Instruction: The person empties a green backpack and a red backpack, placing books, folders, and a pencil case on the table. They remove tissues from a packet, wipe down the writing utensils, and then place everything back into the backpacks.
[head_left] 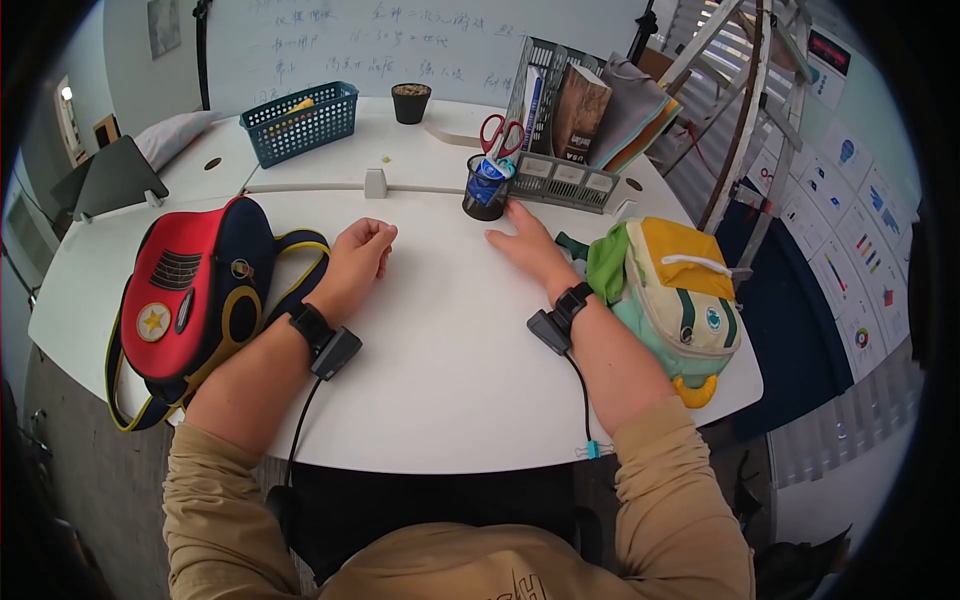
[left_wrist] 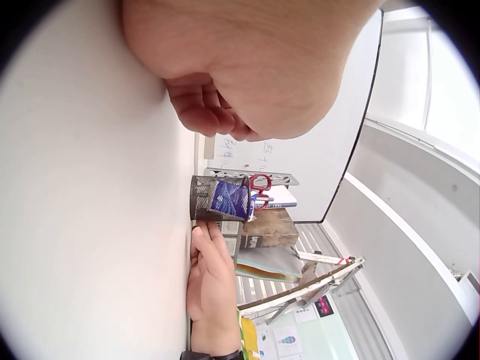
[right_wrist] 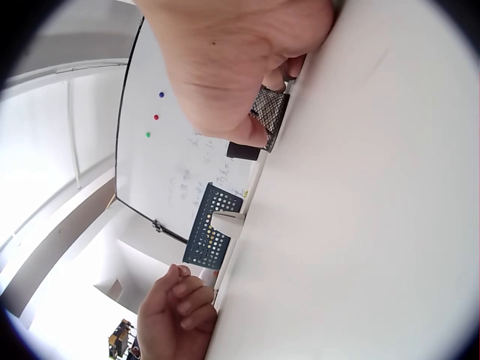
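A black mesh pen cup [head_left: 484, 206] stands upright towards the back of the white table [head_left: 430, 360]. It holds red-handled scissors [head_left: 501, 134] and a blue packet [left_wrist: 228, 199]. Close beside the cup is my right hand [head_left: 530, 250], low over the tabletop, fingers reaching to the cup's right side and thumb spread away. In the left wrist view those fingers look straight, with the tips at the cup's lower side. My left hand [head_left: 352, 268] rests on the table at the left, its fingers loosely curled around nothing, as the right wrist view also shows.
At the left lies a red and navy backpack [head_left: 190, 280]; at the right, a cream, green and yellow one [head_left: 690, 290]. Behind are a blue basket [head_left: 303, 128], a small pot [head_left: 410, 106] and a grey organizer [head_left: 565, 187] with books. A low white divider [head_left: 430, 190] crosses the table.
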